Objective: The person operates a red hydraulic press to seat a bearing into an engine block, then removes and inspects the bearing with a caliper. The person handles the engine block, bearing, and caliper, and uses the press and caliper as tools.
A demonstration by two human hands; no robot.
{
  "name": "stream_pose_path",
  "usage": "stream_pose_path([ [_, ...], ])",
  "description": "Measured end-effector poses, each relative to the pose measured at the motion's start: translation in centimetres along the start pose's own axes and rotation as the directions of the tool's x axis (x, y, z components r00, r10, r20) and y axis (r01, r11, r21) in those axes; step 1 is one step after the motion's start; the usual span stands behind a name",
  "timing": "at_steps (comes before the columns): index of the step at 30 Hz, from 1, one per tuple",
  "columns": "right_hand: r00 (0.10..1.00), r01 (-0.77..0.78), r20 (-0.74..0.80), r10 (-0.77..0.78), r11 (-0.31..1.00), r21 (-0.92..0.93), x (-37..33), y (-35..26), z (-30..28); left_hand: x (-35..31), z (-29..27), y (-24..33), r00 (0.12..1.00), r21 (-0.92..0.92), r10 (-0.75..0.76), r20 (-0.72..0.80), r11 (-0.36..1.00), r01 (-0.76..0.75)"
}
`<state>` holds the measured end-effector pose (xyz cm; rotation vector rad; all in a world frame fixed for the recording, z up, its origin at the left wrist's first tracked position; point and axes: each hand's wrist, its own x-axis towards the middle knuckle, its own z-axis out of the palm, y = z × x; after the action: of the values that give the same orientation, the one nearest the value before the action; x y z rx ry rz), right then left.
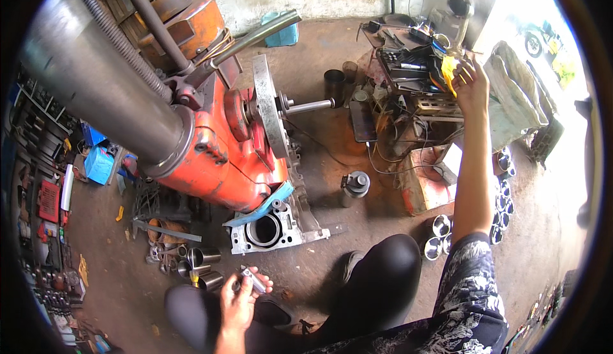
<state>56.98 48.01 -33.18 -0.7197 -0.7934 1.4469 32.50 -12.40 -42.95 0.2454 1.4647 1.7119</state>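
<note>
My left hand (237, 304) is closed around a small silvery metal block-shaped part (253, 279), held above my left thigh. Its exact kind I cannot make out. Stretched far out to the right, my right hand (472, 84) has its fingers partly spread beside a yellow item (449, 72) at the edge of a cluttered tool stand (408, 86); no object shows clearly in it. In front of me an engine block (290, 231) lies on the floor, one round cylinder bore facing up, below the orange-red machine (220, 156). A blue cloth (265, 202) lies between machine and block.
A grey shaker-type bottle (355, 187) stands on the floor right of the block. Metal cylinder sleeves (211, 280) lie near my left knee; more rings or sleeves (437, 236) are by my right arm. A phone (363, 123) with a cable lies near the stand. Tools line the left.
</note>
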Motion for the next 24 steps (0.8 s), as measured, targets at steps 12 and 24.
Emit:
stream_pose_path([
  [12,0.894,-0.183,0.378,0.239,0.967,-0.177,-31.7,-1.6,7.2,3.6,1.3,6.6,0.927,-0.02,0.017,0.375,1.0,-0.011],
  [24,0.494,-0.316,0.555,0.669,0.733,-0.602,-45.7,10.6,9.6,2.3,-1.5,2.8,0.952,-0.037,0.141,0.272,0.99,-0.136],
])
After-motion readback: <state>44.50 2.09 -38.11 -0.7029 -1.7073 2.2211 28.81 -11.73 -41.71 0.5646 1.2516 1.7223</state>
